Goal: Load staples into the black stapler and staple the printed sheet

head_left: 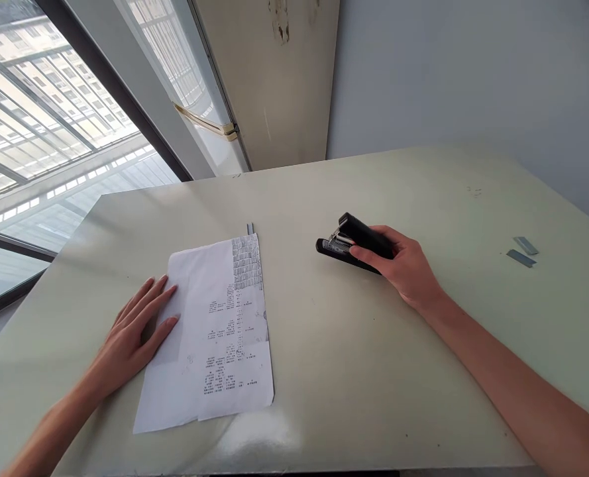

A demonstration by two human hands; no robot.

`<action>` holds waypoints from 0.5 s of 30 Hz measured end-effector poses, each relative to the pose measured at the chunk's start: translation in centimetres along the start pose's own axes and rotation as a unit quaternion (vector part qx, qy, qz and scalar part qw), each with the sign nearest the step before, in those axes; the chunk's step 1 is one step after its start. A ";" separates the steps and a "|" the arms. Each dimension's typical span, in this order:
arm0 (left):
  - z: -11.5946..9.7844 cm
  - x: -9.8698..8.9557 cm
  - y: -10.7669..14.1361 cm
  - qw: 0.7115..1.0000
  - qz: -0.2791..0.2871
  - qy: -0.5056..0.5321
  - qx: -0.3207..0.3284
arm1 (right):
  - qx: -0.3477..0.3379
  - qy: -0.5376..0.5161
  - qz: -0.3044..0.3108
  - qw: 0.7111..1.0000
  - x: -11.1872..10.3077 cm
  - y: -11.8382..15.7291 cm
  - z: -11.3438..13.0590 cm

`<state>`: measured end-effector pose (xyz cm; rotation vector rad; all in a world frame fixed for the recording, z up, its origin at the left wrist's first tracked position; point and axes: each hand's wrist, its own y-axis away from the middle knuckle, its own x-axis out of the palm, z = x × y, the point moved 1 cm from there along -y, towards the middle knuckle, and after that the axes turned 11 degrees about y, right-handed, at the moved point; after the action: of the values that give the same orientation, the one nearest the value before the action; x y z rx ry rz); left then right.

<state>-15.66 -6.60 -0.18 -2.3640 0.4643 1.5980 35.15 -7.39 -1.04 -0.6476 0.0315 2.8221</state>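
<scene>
My right hand is wrapped round a black stapler, whose jaws face left and stand apart. The stapler is to the right of a small stack of printed paper sheets, not touching it. My left hand lies flat with its fingers stretched out, the fingertips on the left edge of the sheets. Small dark print and a dense block of text cover the right part of the top sheet. Just past the far edge of the paper lies a short grey strip, partly hidden by the sheets.
Two grey staple strips lie at the right of the pale table. A grey-blue wall borders the table at the far right. At the left stand glass windows with dark frames, beside a beige panel behind the table.
</scene>
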 end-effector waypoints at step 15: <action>-4.2 -0.4 -1.5 0.992 -0.034 0.028 0.118 | -0.058 0.040 0.103 0.992 0.7 0.6 -0.1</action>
<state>-11.65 -6.74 1.81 -2.2274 0.5465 1.3681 34.39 -7.78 -1.43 -0.8268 -0.0567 3.0121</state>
